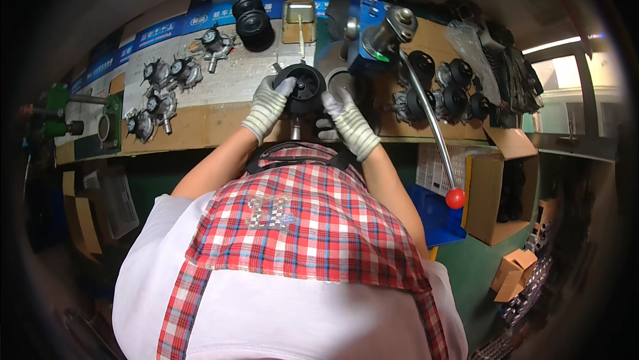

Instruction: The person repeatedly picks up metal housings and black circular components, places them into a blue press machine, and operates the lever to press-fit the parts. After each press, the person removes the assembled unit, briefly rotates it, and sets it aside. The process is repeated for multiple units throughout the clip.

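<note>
My left hand (267, 108), in a striped knit glove, is closed on a black pulley wheel (301, 85) with curved vanes inside, its thumb over the left rim. A metal pipe stub (295, 128) points toward me just below the wheel. My right hand (351, 122), gloved the same way, is close to the wheel's right side, fingers apart and partly bent. Its upper fingers lie at the front of a round metal seat (340, 81) under the press. Whether they press on it I cannot tell. The blue lever press (373, 34) stands just beyond.
Several metal pump bodies (160, 104) lie at the left; several pumps with black pulleys (455, 99) sit at the right. Black pulleys (254, 27) are stacked behind, beside a tin with a brush (299, 24). The press lever (429, 117) slants toward me, ending in a red ball (455, 198).
</note>
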`<action>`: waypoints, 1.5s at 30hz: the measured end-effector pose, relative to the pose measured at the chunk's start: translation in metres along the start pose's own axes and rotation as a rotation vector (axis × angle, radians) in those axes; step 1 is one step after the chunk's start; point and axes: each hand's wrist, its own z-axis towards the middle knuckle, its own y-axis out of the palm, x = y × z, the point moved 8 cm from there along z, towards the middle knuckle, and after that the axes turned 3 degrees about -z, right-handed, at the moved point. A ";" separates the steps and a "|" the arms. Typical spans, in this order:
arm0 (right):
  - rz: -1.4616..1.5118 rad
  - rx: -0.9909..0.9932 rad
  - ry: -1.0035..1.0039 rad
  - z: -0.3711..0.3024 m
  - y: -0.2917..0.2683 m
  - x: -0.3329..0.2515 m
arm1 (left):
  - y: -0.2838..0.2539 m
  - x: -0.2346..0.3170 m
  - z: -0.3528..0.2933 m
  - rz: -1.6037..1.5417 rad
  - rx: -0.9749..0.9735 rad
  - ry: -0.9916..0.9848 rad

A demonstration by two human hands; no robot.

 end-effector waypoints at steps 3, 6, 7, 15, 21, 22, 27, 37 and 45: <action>0.031 -0.076 -0.130 0.022 0.044 -0.030 | -0.021 0.021 -0.015 0.143 0.048 0.225; 0.002 -0.124 -0.195 0.031 0.071 -0.043 | -0.043 0.048 -0.036 0.173 0.049 0.472; -0.008 -0.116 -0.317 0.039 0.073 -0.044 | -0.052 0.050 -0.032 0.167 0.013 0.468; -0.705 0.064 -1.157 -0.018 0.130 -0.096 | -0.138 0.076 -0.032 -0.140 -0.252 0.021; -0.852 0.086 -1.621 -0.033 0.165 -0.111 | -0.154 0.099 -0.032 0.027 -0.381 0.086; -0.877 0.109 -1.639 -0.030 0.170 -0.112 | -0.158 0.099 -0.031 0.095 -0.404 0.002; -1.200 0.165 -1.661 -0.032 0.207 -0.125 | -0.171 0.101 -0.023 -0.050 -0.320 0.075; -1.561 0.114 -1.636 -0.013 0.255 -0.127 | -0.177 0.058 0.009 -0.615 -0.272 -0.035; -1.161 -0.033 -1.445 0.027 0.256 -0.161 | -0.227 0.021 0.090 -0.726 -0.136 -0.073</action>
